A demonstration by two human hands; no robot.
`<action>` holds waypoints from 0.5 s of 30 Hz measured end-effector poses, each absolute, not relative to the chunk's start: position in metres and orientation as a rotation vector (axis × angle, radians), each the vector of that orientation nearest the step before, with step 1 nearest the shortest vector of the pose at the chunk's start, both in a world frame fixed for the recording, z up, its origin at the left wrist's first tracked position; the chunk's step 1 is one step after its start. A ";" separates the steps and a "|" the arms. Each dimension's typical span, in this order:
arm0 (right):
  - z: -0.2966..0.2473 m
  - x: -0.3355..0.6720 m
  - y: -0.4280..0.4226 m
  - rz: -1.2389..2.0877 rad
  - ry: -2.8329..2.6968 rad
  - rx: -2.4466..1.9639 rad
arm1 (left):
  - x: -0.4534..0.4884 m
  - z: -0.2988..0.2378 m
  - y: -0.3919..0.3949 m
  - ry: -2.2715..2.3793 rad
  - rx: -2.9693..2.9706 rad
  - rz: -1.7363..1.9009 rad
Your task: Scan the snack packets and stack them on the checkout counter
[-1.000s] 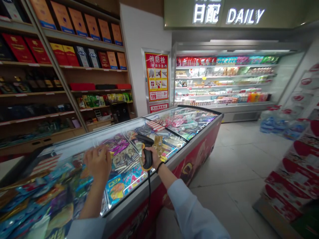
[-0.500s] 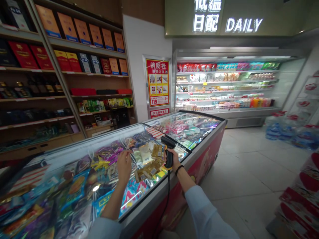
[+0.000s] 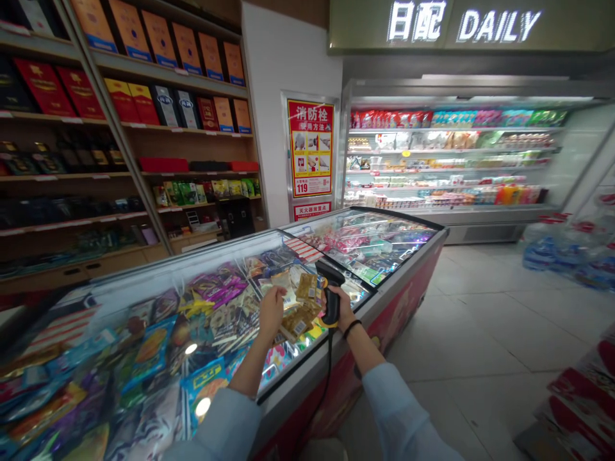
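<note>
My left hand (image 3: 270, 308) reaches into the chest freezer (image 3: 336, 339), its fingers curled on the edge of a pale packet (image 3: 284, 286) among gold and brown packets (image 3: 302, 307). My right hand (image 3: 344, 308) is closed round the grip of a black barcode scanner (image 3: 330, 291). The scanner's head points left at those packets, a short way from my left hand. Its cable (image 3: 323, 384) hangs down the freezer's front.
The freezer holds several bright snack and ice-cream packets under glass lids (image 3: 369, 240). Wooden shelves of boxed goods (image 3: 144, 102) stand behind it. A lit chiller cabinet (image 3: 451, 160) lines the far wall, with a red notice (image 3: 311, 147) beside it. Stacked cartons (image 3: 576, 384) stand right.
My left hand has moved right along the freezer, from the purple packets to the pale one beside the scanner. The right hand with the scanner has shifted right as well.
</note>
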State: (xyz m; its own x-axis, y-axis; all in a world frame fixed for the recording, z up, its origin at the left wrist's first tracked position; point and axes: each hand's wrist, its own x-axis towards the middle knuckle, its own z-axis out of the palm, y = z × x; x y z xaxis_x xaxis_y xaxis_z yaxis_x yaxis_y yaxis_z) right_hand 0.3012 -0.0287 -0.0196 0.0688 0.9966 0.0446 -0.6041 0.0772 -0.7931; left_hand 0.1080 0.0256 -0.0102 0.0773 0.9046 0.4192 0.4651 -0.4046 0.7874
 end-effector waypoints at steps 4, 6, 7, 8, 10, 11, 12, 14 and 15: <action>-0.017 0.300 -0.030 1.373 -0.713 -0.708 | 0.122 -0.016 0.033 1.384 1.966 1.169; -0.017 0.300 -0.030 1.371 -0.724 -0.709 | 0.126 -0.018 0.033 1.459 2.028 1.086; -0.017 0.300 -0.030 1.362 -0.730 -0.708 | 0.129 -0.018 0.033 1.507 2.087 1.038; -0.017 0.300 -0.029 1.354 -0.735 -0.707 | 0.131 -0.018 0.031 1.562 2.158 0.986; -0.018 0.300 -0.028 1.338 -0.729 -0.702 | 0.138 -0.015 0.027 1.694 2.279 0.873; -0.019 0.300 -0.028 1.331 -0.721 -0.702 | 0.142 -0.014 0.025 1.757 2.314 0.815; -0.019 0.300 -0.028 1.328 -0.712 -0.705 | 0.146 -0.012 0.023 1.807 2.331 0.757; -0.020 0.300 -0.028 1.330 -0.704 -0.716 | 0.155 -0.008 0.020 1.855 2.323 0.656; -0.020 0.300 -0.028 1.331 -0.703 -0.718 | 0.159 -0.007 0.019 1.857 2.314 0.619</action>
